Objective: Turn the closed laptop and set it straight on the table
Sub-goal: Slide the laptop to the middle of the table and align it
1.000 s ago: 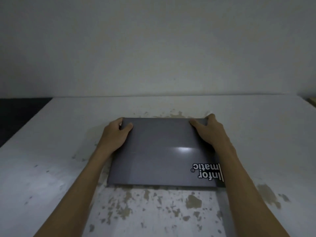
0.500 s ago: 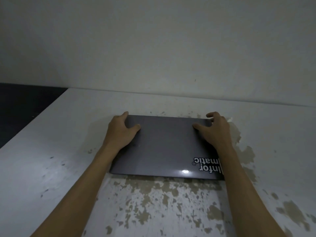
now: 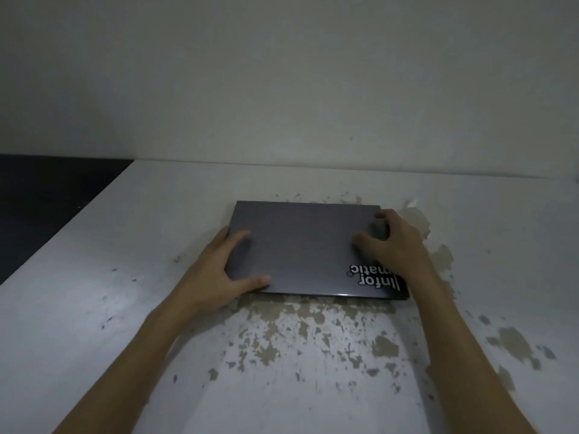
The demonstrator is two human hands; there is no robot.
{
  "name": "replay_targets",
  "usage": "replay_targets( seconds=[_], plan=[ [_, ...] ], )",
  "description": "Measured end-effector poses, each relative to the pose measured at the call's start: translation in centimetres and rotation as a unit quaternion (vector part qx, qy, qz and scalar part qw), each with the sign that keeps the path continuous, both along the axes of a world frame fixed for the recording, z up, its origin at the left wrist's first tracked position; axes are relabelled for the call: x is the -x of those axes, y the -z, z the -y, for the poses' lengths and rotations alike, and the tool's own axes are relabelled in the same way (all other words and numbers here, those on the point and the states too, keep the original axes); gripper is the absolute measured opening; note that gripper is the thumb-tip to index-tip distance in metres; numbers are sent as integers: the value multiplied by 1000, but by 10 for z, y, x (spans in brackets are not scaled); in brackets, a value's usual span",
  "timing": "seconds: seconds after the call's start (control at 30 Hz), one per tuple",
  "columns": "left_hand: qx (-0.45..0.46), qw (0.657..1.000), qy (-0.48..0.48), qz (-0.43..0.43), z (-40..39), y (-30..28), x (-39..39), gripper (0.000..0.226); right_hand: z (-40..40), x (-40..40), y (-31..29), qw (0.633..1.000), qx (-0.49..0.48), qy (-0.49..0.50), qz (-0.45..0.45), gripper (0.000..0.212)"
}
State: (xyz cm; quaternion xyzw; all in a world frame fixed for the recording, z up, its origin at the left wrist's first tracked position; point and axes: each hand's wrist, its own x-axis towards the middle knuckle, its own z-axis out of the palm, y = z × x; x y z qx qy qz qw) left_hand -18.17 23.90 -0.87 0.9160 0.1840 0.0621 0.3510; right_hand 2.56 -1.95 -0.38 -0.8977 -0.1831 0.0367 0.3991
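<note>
A closed dark grey laptop (image 3: 307,245) lies flat on the white table (image 3: 94,308), its long edges roughly parallel to the wall. A white logo sticker, upside down to me, sits at its near right corner. My left hand (image 3: 216,277) grips the laptop's left edge near the front corner, thumb and fingers lying on the lid. My right hand (image 3: 394,242) rests over the right edge, fingers curled on the lid near the far right corner. Part of the sticker is covered by my right wrist.
The table's white paint is chipped in brown patches (image 3: 313,333) in front of and to the right of the laptop. A plain wall (image 3: 282,89) rises just behind the table. The table's left edge drops to a dark floor (image 3: 47,189).
My left hand has slid from the far left corner down to the near left edge. My right hand has shifted slightly nearer. The laptop stays flat, almost unmoved.
</note>
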Motion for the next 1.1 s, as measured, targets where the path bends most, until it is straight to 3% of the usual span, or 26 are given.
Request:
replay_targets(
  seconds=[0.17,0.33,0.47,0.73,1.1],
  plan=[
    [-95,995,25,-22,1,8,13,108,23,26,16,992,42,-118,-2,95],
    [-104,994,18,24,3,15,10,99,39,37,24,981,56,-179,55,111],
    [-72,994,16,75,2,16,9,91,36,41,27,978,5,-177,109,101],
    [61,986,-6,157,-8,16,-21,111,35,27,31,976,-65,-166,122,80],
    [82,976,0,203,-24,17,-96,103,9,-49,27,975,-71,-148,150,80]
  ],
)
